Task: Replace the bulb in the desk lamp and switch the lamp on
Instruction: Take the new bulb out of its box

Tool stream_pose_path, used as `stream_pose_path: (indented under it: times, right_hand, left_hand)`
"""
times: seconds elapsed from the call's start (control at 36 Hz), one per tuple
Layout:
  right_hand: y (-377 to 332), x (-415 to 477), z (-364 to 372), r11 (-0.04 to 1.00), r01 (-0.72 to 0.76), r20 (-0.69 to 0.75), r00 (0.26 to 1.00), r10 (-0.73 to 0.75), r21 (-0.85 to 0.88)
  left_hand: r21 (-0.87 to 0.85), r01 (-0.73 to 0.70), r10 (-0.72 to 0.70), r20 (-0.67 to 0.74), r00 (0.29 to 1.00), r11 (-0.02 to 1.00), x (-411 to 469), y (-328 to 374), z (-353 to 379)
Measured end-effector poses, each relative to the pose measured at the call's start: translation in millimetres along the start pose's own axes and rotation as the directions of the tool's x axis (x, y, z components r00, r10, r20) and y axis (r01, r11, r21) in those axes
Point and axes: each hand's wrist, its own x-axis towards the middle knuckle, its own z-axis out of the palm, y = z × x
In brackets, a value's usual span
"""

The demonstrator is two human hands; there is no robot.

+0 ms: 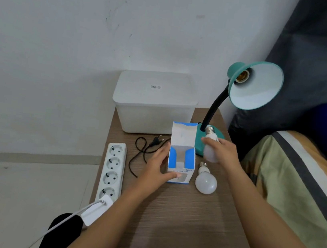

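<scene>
A teal desk lamp (pixel 255 86) stands at the table's back right, shade tilted toward me, its socket (pixel 242 76) empty. My right hand (pixel 222 152) holds a white bulb (pixel 210 149) in front of the lamp base, screw cap pointing up. My left hand (pixel 158 165) rests against the left side of an open blue-and-white bulb box (pixel 182 158), fingers spread along it. Another white bulb (pixel 206 181) lies on the table just right of the box. The lamp's black cord and plug (pixel 155 141) lie loose, unplugged, behind my left hand.
A white power strip (pixel 112 171) lies along the wooden table's (pixel 176 220) left edge with a white adapter (pixel 97 209) plugged in at its near end. A translucent lidded tub (pixel 154 101) sits at the back. A bed with a striped cover (pixel 297 184) borders the right.
</scene>
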Motion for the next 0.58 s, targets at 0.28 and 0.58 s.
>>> stream_pose_path:
  times: [0.28, 0.58]
  right_hand:
    - [-13, 3, -1, 0.983, -0.106, 0.307, 0.950, 0.055, 0.152]
    - [5, -18, -21, 0.957, 0.197, 0.357, 0.927, -0.112, -0.212]
  left_hand:
    - [-0.066, 0.019, -0.019, 0.005, 1.000, 0.998, 0, 2, -2]
    - [-0.074, 0.033, -0.032, 0.012, 0.999, 0.997, -2, 7, -1]
